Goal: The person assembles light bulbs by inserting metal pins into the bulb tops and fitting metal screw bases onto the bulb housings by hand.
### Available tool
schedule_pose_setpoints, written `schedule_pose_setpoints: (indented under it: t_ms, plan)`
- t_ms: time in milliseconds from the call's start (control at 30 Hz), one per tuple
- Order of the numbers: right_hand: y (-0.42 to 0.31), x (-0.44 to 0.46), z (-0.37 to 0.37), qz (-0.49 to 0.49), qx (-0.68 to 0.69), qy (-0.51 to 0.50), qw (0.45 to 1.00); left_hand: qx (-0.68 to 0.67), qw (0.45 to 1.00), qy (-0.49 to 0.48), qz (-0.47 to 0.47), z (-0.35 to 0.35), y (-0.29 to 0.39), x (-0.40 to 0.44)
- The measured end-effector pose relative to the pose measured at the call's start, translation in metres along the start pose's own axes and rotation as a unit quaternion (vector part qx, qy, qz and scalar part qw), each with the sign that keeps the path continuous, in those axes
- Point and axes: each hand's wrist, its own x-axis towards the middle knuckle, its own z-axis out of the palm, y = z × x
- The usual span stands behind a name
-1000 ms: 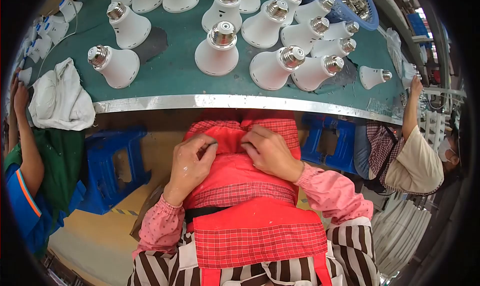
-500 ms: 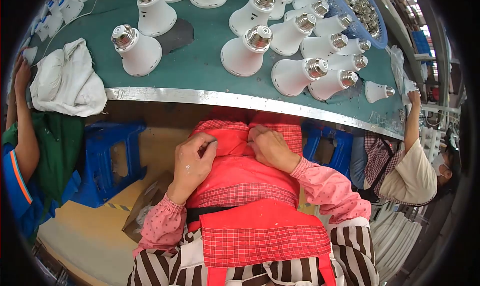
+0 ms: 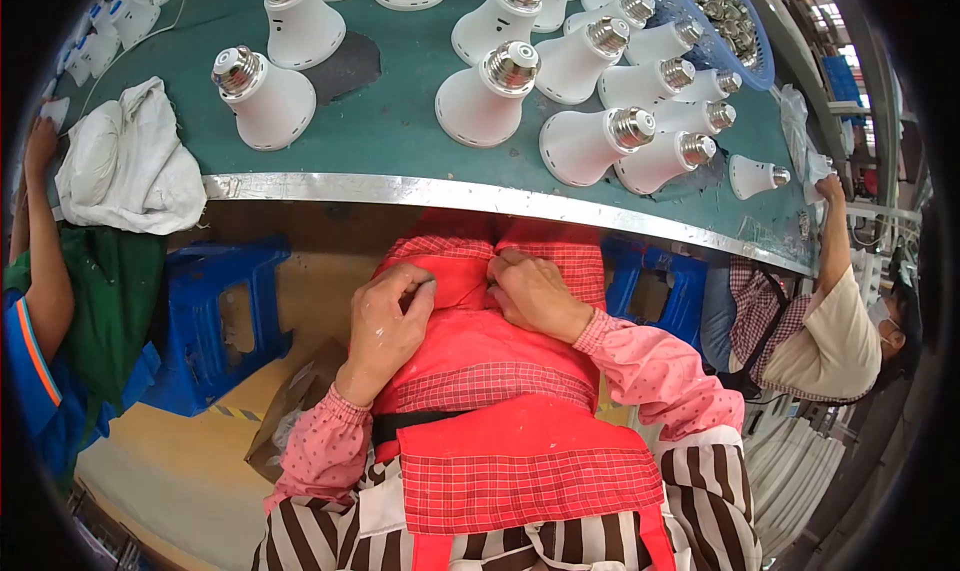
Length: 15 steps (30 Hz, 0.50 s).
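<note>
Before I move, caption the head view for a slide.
Left hand and right hand at a red apron, before a green table bearing white bulb housings with metal screw caps.

- Before me runs a green table [image 3: 390, 121] with a pale metal edge [image 3: 420, 190].
- White bulb bodies [image 3: 487, 111] stand on it, screw caps up, most of them crowded right of centre.
- One smaller bulb body [image 3: 750, 177] sits apart, towards my right.
- At the far right I have a blue basket [image 3: 764, 59] of small metal parts [image 3: 722, 16].
- On my left, a crumpled white cloth [image 3: 135, 161] overhangs the edge, near a thin cable [image 3: 128, 49].
</note>
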Motion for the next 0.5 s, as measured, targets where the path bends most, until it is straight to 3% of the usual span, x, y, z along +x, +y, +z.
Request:
schedule_pose_setpoints:
  t_ms: [500]
  plan:
    - [0.010,-0.005,0.000,-0.128,-0.149,0.080,0.977,0.005,0.998,0.014,0.053,0.004,-0.005,0.003]
